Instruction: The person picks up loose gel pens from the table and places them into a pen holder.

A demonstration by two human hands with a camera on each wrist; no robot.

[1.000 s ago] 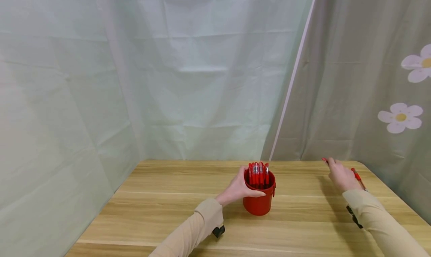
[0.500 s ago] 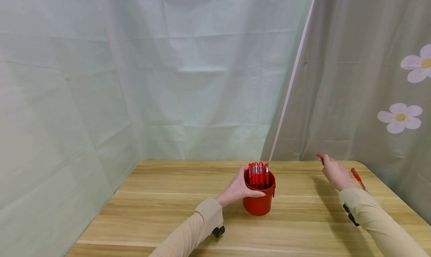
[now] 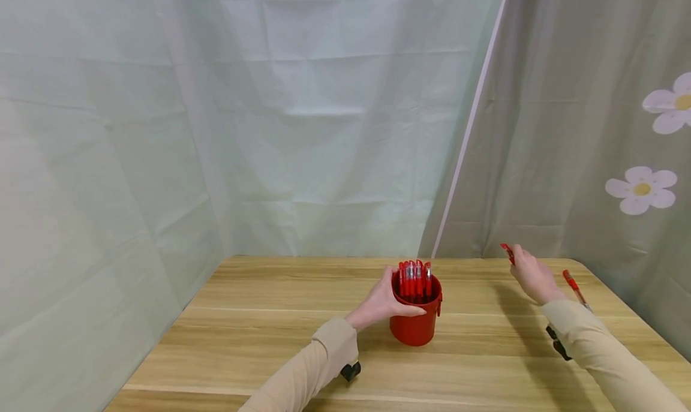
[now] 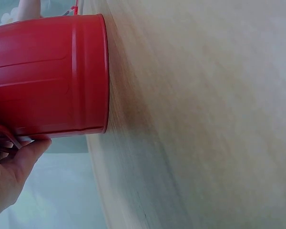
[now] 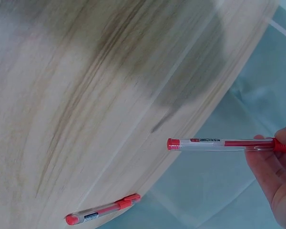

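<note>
My left hand (image 3: 385, 301) grips the rim of a red metal bucket (image 3: 414, 329) that stands upright on the table. Several red-capped pens (image 3: 414, 280) lean together inside it, caps up. In the left wrist view the bucket's side (image 4: 43, 76) fills the upper left, with fingers (image 4: 28, 155) against its wall. Off to the right, my right hand (image 3: 534, 278) pinches a clear pen with a red cap (image 5: 219, 144) near its cap end, raised above the table. Another red-capped pen (image 5: 102, 210) lies on the table near the right edge.
The wood-grain table (image 3: 270, 322) reaches back to pale hanging curtains (image 3: 324, 160). A grey curtain with white flowers (image 3: 641, 189) hangs at the right, close to the table's right edge. Dark wrist straps (image 3: 351, 371) sit below both sleeves.
My right hand has moved left and slightly up with the pen, away from the pen lying on the table. My left hand and the bucket have stayed in place.
</note>
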